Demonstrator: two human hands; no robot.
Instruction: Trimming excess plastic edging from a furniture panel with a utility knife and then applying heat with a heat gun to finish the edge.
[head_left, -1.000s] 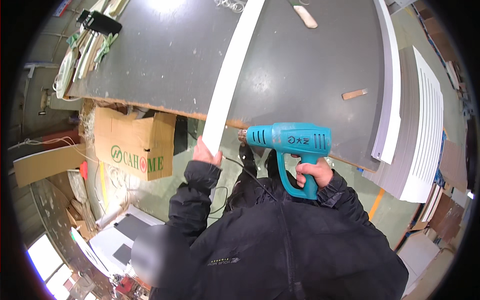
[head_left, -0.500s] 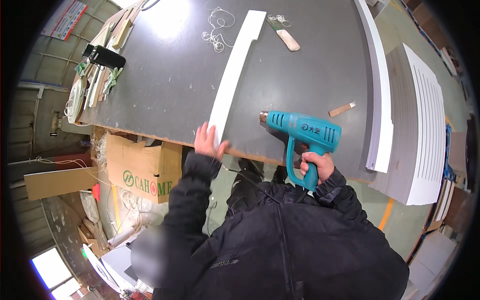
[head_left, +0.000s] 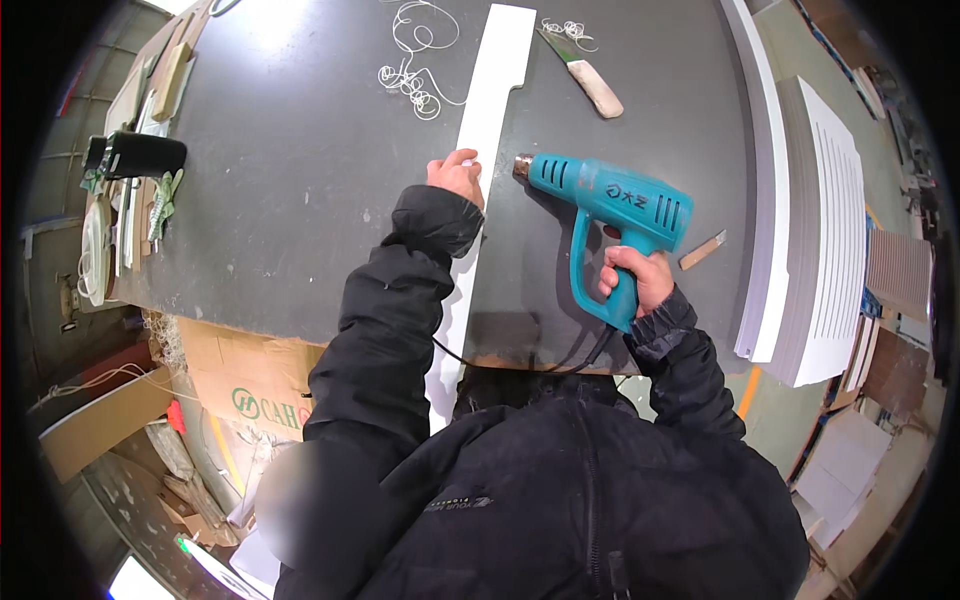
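A long white board strip (head_left: 490,110) with a notch near its far end lies lengthwise on the dark worktable (head_left: 300,190) and runs past the near edge. My left hand (head_left: 458,178) is closed at the strip's left edge, its fingers curled over the top. In my right hand (head_left: 640,278) is a teal heat gun (head_left: 610,190), held by its handle above the table. Its metal nozzle points left, close to the strip's right edge. A black cord leads from the handle toward my left sleeve. The strip's near end is partly hidden by my arm.
A white-handled knife (head_left: 595,90) and a small wooden-handled blade (head_left: 702,250) lie right of the strip. Curly white trimmings (head_left: 410,85) are to its left. White panels (head_left: 825,230) are stacked at the right. A black bottle-like object (head_left: 145,156) stands far left; a cardboard box (head_left: 240,370) sits below the table edge.
My left hand has moved farther along the strip, away from me, and its spread fingers have closed. My body leans closer over the table. The heat gun has come nearer the strip.
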